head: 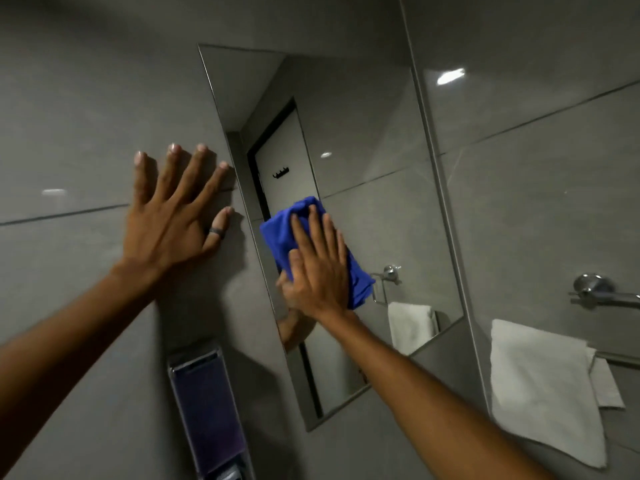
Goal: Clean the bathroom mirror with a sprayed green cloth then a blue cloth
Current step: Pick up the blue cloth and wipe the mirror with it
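A tall frameless mirror [363, 140] hangs on the grey tiled wall, tilted in my view. A bunched blue cloth [277, 233] lies flat against the mirror's left side at mid height. My right hand [318, 268] presses on the cloth with its fingers stretched out over it. My left hand [173, 216] rests flat on the wall tiles just left of the mirror's edge, fingers spread, a dark ring on the thumb. No green cloth is in view.
A white towel [543, 386] hangs from a chrome rail [595, 289] on the right wall and shows reflected in the mirror. A clear wall-mounted holder [207, 410] with something dark purple inside sits below my left hand.
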The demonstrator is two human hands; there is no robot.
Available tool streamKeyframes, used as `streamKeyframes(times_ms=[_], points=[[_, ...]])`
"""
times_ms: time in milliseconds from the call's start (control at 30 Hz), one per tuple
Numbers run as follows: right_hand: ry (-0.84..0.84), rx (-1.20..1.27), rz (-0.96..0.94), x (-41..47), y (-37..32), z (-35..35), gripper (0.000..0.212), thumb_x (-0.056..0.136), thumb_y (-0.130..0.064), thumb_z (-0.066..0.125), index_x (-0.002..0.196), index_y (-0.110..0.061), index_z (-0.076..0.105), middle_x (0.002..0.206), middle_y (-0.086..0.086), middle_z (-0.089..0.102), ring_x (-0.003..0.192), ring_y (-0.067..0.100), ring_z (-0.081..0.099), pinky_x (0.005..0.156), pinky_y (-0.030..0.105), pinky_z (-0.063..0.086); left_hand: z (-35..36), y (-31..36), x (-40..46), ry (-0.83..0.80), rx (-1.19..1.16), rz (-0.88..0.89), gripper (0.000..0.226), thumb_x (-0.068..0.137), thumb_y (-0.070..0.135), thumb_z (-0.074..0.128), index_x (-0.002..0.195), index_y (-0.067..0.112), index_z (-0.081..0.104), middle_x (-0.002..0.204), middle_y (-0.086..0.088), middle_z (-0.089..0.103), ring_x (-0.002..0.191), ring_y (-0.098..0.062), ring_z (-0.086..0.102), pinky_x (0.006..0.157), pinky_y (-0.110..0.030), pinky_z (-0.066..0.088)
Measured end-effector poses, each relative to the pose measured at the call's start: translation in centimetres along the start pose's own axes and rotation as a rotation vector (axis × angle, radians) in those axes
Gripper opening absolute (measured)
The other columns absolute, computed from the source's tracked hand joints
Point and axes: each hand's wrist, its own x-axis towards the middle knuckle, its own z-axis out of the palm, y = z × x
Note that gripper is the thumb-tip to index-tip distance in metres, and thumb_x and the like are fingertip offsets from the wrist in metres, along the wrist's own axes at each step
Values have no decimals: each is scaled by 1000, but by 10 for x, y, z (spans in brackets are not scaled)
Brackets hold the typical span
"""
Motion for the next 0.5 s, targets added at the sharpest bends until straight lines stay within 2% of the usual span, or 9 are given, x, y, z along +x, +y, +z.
streamKeyframes(times_ms=[100,200,400,500], points=[[24,29,96,30,46,-15,61,101,-44,21,157,-34,0,170,-1,8,158,19,10,128,45,11,3,1,4,33,17,-4,80,98,69,8,168,31,2,178,-7,1,164,-35,-4,130,-63,-5],[37,79,185,49,103,-28,57,102,-47,13,157,-31,4,167,-9,1,157,13,3,129,45,8,6,2,3,51,16,4,78,99,68,8,168,31,3,178,-7,3,164,-36,-1,130,-64,-3],[88,51,397,80,210,-52,64,101,-44,17,161,-21,15,170,5,11,158,23,9,128,46,9,7,2,2,74,22,-3,79,99,69,7,168,31,1,178,-8,0,164,-35,-4,130,-64,-1],[118,88,477,82,242,-59,66,99,-43,19,161,-21,15,170,4,11,158,23,10,129,46,8,6,3,3,72,29,-11,80,98,69,6,168,30,1,178,-8,-1,164,-35,-5,130,-63,-2]])
